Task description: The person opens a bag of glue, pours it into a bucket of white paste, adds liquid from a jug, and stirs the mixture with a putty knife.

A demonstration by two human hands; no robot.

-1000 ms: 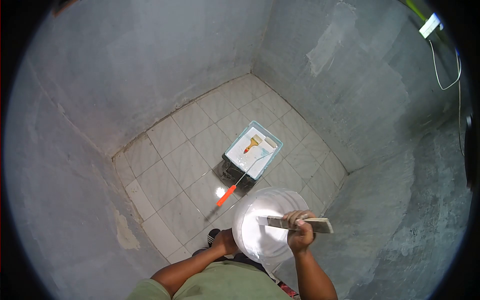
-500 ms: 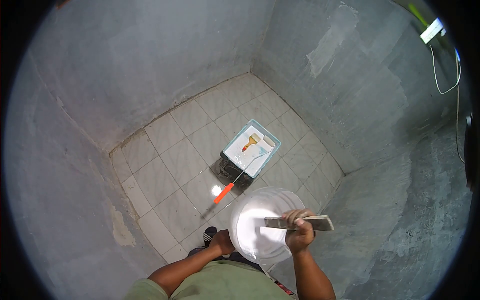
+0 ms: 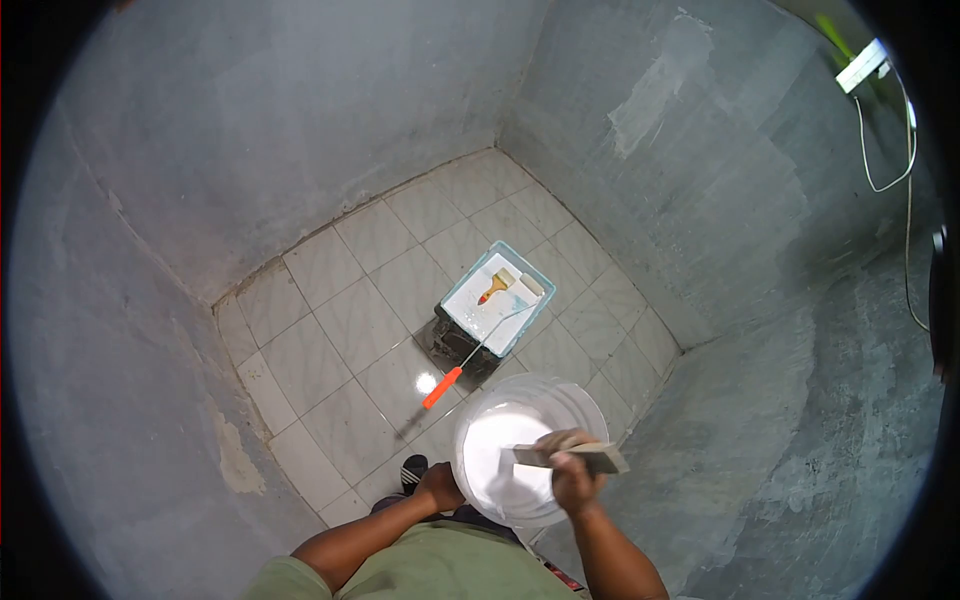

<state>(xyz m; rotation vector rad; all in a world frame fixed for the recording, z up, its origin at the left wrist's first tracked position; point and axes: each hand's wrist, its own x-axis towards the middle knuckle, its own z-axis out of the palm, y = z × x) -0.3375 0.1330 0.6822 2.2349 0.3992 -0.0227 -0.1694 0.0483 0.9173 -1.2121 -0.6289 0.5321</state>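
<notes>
Two hands, apart. My left hand (image 3: 440,487) clamps the rim of a round white plastic bucket (image 3: 520,381) at my waist. My right hand (image 3: 572,482) is clenched on a flat grey wooden stick (image 3: 603,459) dipped in thick white paint (image 3: 490,462).

Risk: my one-handed rim grip slips and the bucket tips onto the glossy tiles (image 3: 340,320) below.

Beyond my hands: teal rectangular tray (image 3: 468,276), orange-handled roller (image 3: 442,387).

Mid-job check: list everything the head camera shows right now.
bucket: 1, white, white paint inside, held near the person
flat tool: 1, grey-brown, over the bucket
paint tray: 1, teal, on the floor
brush: 1, orange handle, in the tray
roller: 1, orange handle, head in the tray
black block: 1, under the tray
floor tiles: many, pale
cable: 1, white, upper right
shoe: 1, black, by the bucket
left hand: on the bucket's side
right hand: gripping the flat tool
</notes>
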